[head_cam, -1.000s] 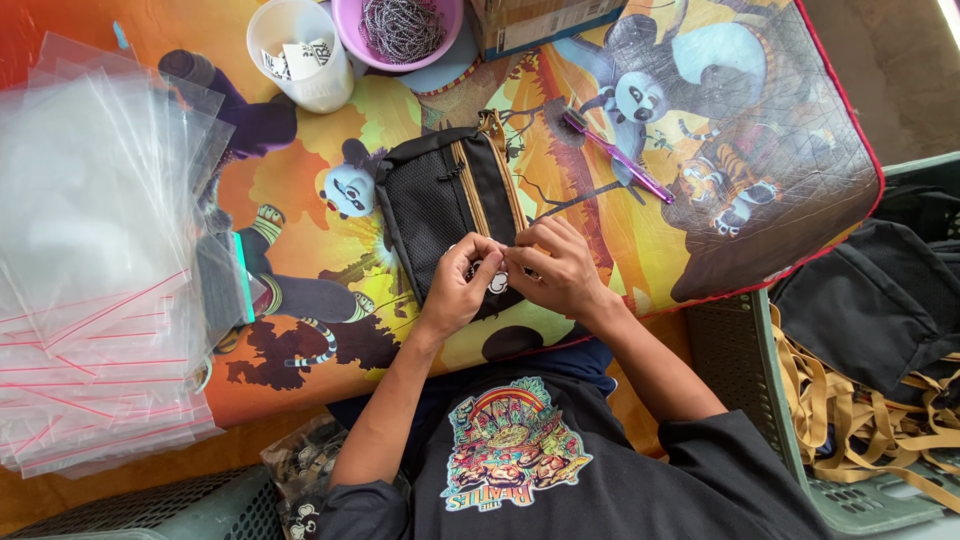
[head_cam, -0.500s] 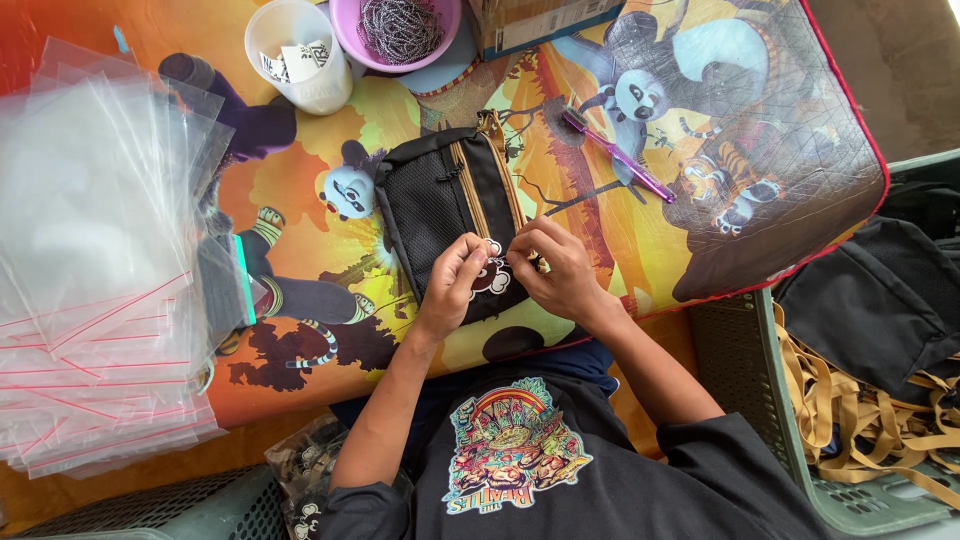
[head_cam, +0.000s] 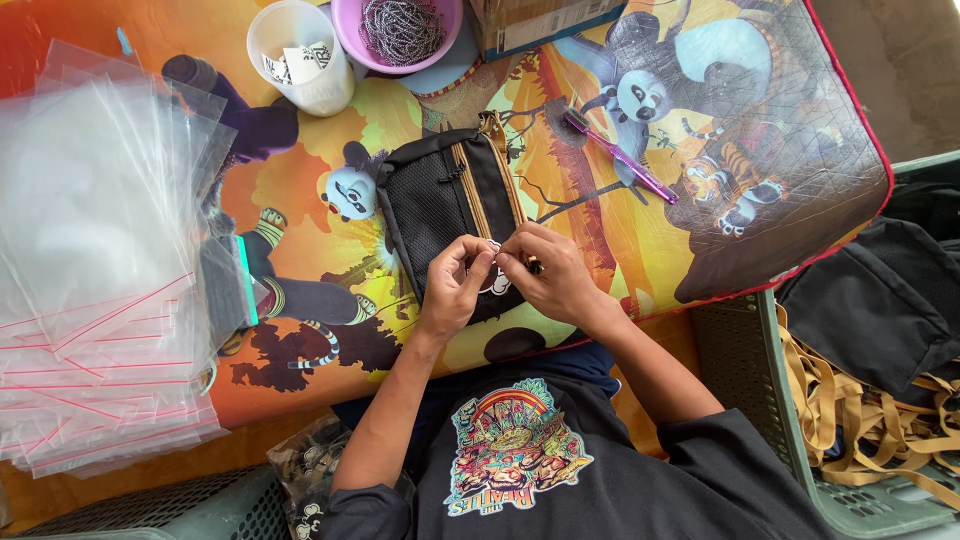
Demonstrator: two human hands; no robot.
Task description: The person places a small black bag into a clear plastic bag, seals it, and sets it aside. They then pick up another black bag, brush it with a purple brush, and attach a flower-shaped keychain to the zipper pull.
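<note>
A small black pouch with tan zipper tape lies on a colourful cartoon-printed cloth. My left hand and my right hand meet over the pouch's near end. Their fingertips pinch a small white tag and a thin chain between them. The tag is mostly hidden by my fingers.
A stack of clear zip bags lies at the left. A white cup with tags and a pink bowl of bead chains stand at the far edge beside a cardboard box. A purple toothbrush lies right of the pouch. A green crate holds black pouches with tan straps.
Both hands have stayed over the pouch's near end, the fingertips shifting slightly around the tag. The view moved a little.
</note>
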